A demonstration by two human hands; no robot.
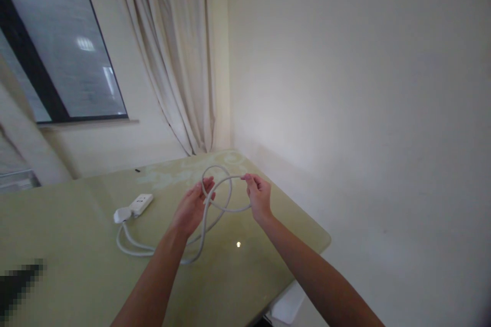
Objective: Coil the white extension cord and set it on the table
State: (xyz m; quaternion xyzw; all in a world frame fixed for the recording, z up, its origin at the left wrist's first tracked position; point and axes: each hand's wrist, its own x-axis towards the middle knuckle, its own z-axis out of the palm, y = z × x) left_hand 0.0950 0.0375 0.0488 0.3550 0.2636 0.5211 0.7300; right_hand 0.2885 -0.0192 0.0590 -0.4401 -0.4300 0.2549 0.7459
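A white power cable (230, 193) is bent into loops above the glossy table (76, 235). My right hand (260, 196) pinches it between thumb and fingers at the right side of the loop. My left hand (192, 207) is open with its fingers stretched out, and the cable runs across the fingers. From the loops, the cable passes by my left forearm to a white plug (123, 214) lying on the table. Touching or just beside the plug is a small white power strip (141, 204); I cannot tell whether they are joined.
A small dark object (137, 170) lies near the table's back edge. A blurred black shape (19, 286) is at the lower left. Beyond the table stand a beige curtain (176, 61), a window (84, 51) and a plain wall (364, 112). Something white (287, 304) shows below the table's right edge.
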